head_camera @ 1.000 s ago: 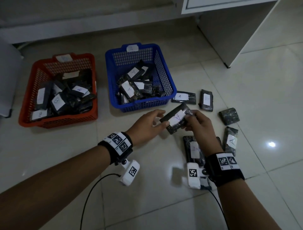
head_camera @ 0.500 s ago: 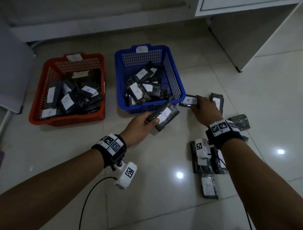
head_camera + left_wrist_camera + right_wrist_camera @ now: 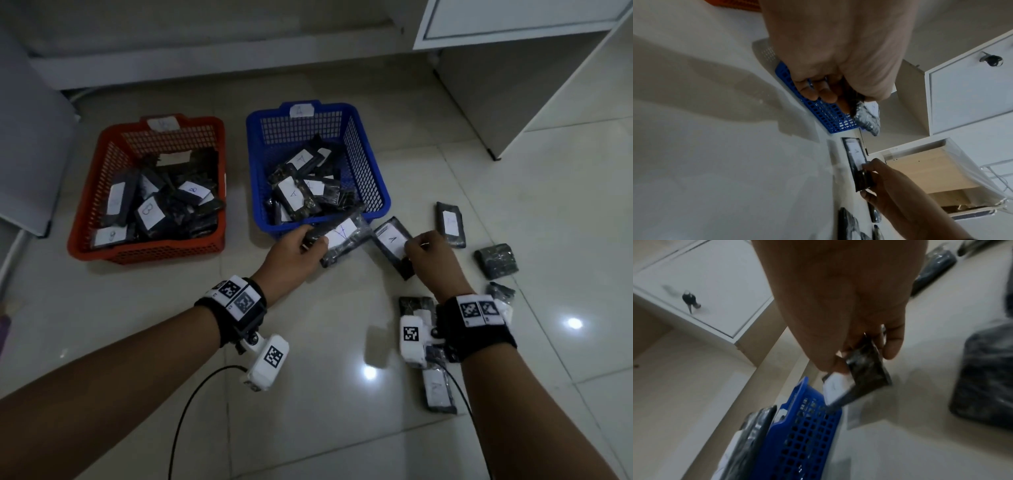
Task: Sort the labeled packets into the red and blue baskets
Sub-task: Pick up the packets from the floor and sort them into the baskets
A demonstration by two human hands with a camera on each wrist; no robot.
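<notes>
My left hand (image 3: pixel 301 245) grips a black packet with a white "A" label (image 3: pixel 344 236) just over the near rim of the blue basket (image 3: pixel 371 192); the same packet (image 3: pixel 867 120) shows below my fingers in the left wrist view. My right hand (image 3: pixel 426 251) pinches a second "A" packet (image 3: pixel 390 240) by its near end, lifted beside the basket's front right corner. That packet (image 3: pixel 865 378) hangs from my fingertips in the right wrist view, beside the blue basket (image 3: pixel 797 431). The red basket (image 3: pixel 102 219) on the left holds several "B" packets.
Several loose black packets lie on the tiled floor to the right, one labeled packet (image 3: pixel 450 224) and an unlabeled-side packet (image 3: pixel 496 260), with more under my right wrist (image 3: pixel 436 387). A white cabinet (image 3: pixel 513 68) stands at the back right. A cable trails from my left wrist.
My left hand carried its packet up to the blue basket's front rim. My right hand took hold of the "A" packet on the floor and lifted and turned it.
</notes>
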